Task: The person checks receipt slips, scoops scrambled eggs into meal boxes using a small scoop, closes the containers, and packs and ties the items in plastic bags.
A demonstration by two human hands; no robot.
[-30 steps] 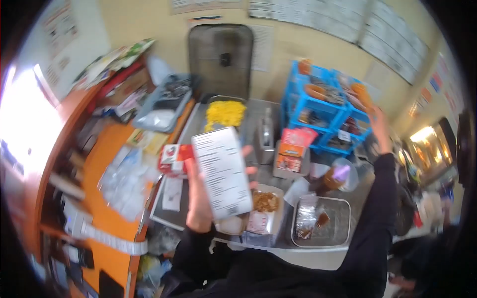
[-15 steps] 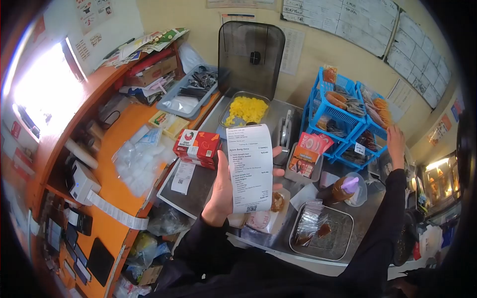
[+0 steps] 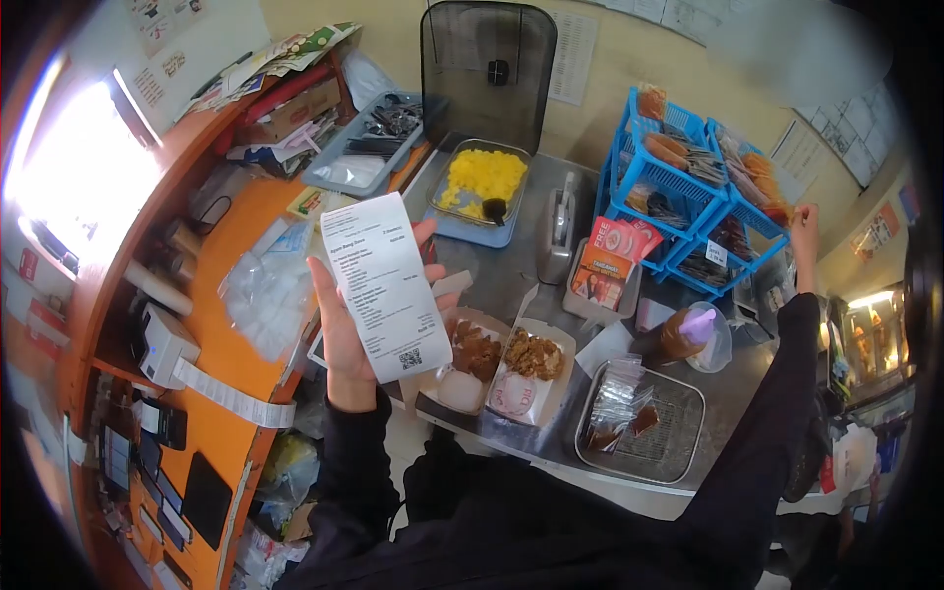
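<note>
My left hand holds a long printed receipt, its text facing me. My right hand reaches to the right edge of the upper blue basket, which holds sauce packets; its fingers are together at the packets, and what they pinch is too small to make out. Below the receipt on the counter, two open food boxes hold wrapped rice and browned chicken. A wire-rack tray with small sachets sits right of them.
A glass dish of yellow food with a dark spoon stands at the back. A sauce bottle, a tub of red leaflets and a receipt printer surround the work area.
My left hand has moved left with the receipt, uncovering the food boxes. My right hand has moved slightly up and right along the basket's edge.
</note>
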